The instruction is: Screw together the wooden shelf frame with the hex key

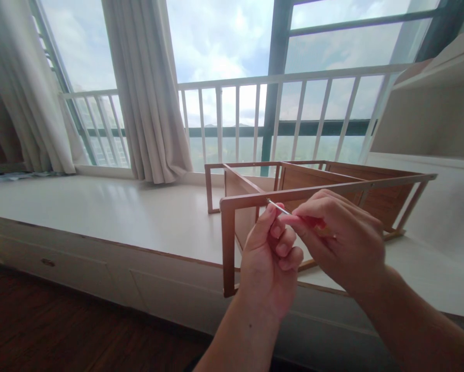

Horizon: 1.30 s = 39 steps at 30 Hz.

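A thin metal shaft (278,207), seemingly the blade of a small screwdriver with a reddish handle, is pinched between the thumb and fingers of the right hand (338,240); the handle is largely hidden inside the closed fist. The shaft's free end is touched by the thumb and forefinger of the left hand (273,268), whose remaining fingers are curled against the palm, so that both hands are closed about the same tool. The tip is seen just in front of the top rail of a wooden frame (321,191), which lies directly behind the hands; whether rail and tip touch cannot be told. The frame's near corner post (228,248) is found just left of the left hand, its foot overhanging the front edge of the white ledge (111,212) on which the frame is set. Thin wooden panels (383,199) and further rails are seen beyond and to the right of the grip. Farther back, a white railing (255,119) is shown behind the window glass, with a pale curtain (150,98) hanging to the upper left. Dark wooden floor (61,330) is shown below and left of the forearms.
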Each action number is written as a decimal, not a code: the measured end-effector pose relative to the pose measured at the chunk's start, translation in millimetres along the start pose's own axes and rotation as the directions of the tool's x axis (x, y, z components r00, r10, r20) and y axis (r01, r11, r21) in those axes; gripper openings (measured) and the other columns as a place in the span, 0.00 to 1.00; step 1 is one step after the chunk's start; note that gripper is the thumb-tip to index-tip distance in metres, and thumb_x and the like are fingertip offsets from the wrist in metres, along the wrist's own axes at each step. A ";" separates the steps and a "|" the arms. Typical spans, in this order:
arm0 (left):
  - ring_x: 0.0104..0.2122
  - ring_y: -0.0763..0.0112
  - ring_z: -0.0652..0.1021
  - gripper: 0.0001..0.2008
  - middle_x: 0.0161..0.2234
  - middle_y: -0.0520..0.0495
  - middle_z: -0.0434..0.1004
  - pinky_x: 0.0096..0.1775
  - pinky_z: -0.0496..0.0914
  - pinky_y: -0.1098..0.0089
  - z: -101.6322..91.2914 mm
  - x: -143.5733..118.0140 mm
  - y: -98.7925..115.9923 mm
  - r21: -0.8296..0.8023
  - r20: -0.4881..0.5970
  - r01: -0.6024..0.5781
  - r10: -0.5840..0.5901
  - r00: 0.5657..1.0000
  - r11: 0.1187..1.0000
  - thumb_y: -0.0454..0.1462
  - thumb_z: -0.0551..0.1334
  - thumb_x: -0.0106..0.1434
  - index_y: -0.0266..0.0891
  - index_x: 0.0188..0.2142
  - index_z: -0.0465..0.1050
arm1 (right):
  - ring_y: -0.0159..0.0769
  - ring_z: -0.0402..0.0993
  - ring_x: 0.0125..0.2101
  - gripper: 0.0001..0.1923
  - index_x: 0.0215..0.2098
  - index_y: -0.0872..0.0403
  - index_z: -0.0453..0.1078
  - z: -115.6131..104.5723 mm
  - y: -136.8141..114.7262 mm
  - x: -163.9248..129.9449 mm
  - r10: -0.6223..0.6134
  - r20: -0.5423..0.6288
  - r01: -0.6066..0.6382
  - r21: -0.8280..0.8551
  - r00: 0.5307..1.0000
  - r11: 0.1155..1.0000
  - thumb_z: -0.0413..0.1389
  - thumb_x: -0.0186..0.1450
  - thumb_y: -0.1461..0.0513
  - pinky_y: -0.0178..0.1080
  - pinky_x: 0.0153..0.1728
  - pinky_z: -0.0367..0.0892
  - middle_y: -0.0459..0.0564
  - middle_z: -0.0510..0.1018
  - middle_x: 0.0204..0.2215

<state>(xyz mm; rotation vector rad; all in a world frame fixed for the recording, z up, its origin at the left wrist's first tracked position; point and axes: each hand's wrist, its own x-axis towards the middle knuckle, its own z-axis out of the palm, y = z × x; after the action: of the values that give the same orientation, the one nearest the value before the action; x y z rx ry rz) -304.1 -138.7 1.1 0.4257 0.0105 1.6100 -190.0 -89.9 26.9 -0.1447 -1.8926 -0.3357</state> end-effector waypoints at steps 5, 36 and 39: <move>0.16 0.88 0.62 0.08 0.24 0.60 0.62 0.15 0.54 0.84 1.4 -1.6 1.1 -0.010 0.016 0.079 -0.079 0.997 0.997 0.36 0.65 0.70 0.33 0.36 0.73 | 0.30 0.64 0.21 0.11 0.28 0.52 0.70 3.6 -12.1 -0.3 0.165 -0.050 -0.164 0.031 0.985 0.986 0.64 0.68 0.65 0.37 0.25 0.60 0.42 0.70 0.20; 0.18 0.85 0.67 0.08 0.25 0.57 0.67 0.15 0.55 0.84 -0.9 -1.6 3.7 -0.001 -0.021 0.147 -0.147 0.989 0.989 0.37 0.70 0.66 0.34 0.41 0.77 | 0.28 0.64 0.23 0.15 0.23 0.53 0.68 -3.0 -13.7 2.7 0.222 0.028 -0.221 -0.043 0.975 0.974 0.63 0.67 0.64 0.36 0.27 0.60 0.43 0.71 0.22; 0.18 0.86 0.68 0.07 0.26 0.57 0.67 0.16 0.55 0.84 -0.6 -3.2 4.1 0.030 -0.024 0.105 -0.105 0.994 0.994 0.34 0.69 0.67 0.35 0.43 0.78 | 0.28 0.62 0.22 0.17 0.22 0.53 0.67 -1.7 -16.8 3.3 0.250 0.051 -0.249 -0.032 0.967 0.968 0.62 0.69 0.62 0.36 0.26 0.59 0.42 0.70 0.21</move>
<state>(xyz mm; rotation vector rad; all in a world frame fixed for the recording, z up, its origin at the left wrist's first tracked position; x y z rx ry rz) -308.2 -142.1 0.8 0.4241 0.0740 1.5125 -194.0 -106.7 27.9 -0.4093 -1.8982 -0.1859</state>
